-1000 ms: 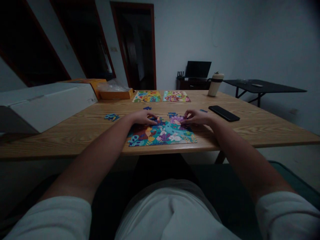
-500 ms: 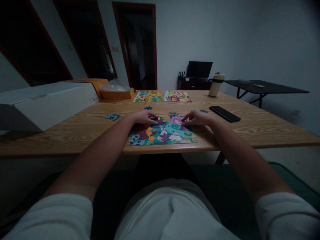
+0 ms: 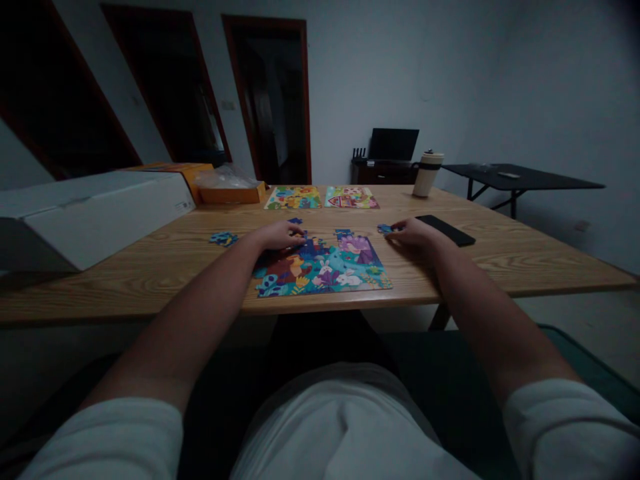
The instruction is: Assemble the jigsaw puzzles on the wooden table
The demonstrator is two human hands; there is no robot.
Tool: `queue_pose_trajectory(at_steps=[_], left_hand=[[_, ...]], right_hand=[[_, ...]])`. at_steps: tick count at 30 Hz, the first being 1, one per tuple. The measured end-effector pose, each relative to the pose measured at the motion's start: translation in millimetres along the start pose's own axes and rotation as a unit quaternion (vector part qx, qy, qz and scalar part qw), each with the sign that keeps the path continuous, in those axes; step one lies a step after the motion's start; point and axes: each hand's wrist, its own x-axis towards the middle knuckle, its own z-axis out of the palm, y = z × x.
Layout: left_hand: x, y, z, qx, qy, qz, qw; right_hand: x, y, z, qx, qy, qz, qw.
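Left hand [image 3: 274, 235] lies flat on the top-left corner of the puzzle [image 3: 320, 263], fingers pressed down on the pieces there, not pinching anything I can see. Right hand [image 3: 415, 232] is off the puzzle at its 2 o'clock, fingertips on a loose blue piece [image 3: 384, 229] on the table [image 3: 525, 257]. Can't tell if that grip has closed on the piece or only touches it; too dark and small.

The puzzle sits at the near table edge, mostly assembled, gaps along the top row. More loose pieces at 10 o'clock [image 3: 223, 237] and one at 12 o'clock [image 3: 295, 221]. Phone [image 3: 445, 229] lies just beside the right wrist, at 3 o'clock of the hand.

Risks as I see them:
- The puzzle's near edge is almost flush with the table rim; a sideways push from the left hand could slide it off.
- Right forearm could nudge the phone.
- Poor light makes a piece mismatch likely.
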Motion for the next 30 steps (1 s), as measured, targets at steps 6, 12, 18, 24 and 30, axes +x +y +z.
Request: queue_pose_trajectory(at_steps=[6, 12, 18, 24, 30], left_hand=[[0, -2, -0.8, -0.01, 0.017, -0.02, 1.0], [8, -16, 2.0, 0.016, 0.05, -0.059, 0.997], [9, -20, 2.7, 0.007, 0.038, -0.043, 0.998], [10, -17, 5.5, 0.002, 0.03, -0.03, 0.999], [12, -19, 7.0, 0.004, 0.03, -0.032, 0.999]], right_hand=[[2, -11, 7, -0.011, 0.014, -0.04, 0.999], [-1, -17, 15, 0.042, 0.048, -0.099, 0.993], [-4, -23, 17, 0.105, 0.053, -0.09, 0.989], [-5, -48, 28, 0.134, 0.078, -0.198, 0.968], [3, -58, 34, 0.03, 0.019, -0.209, 0.977]])
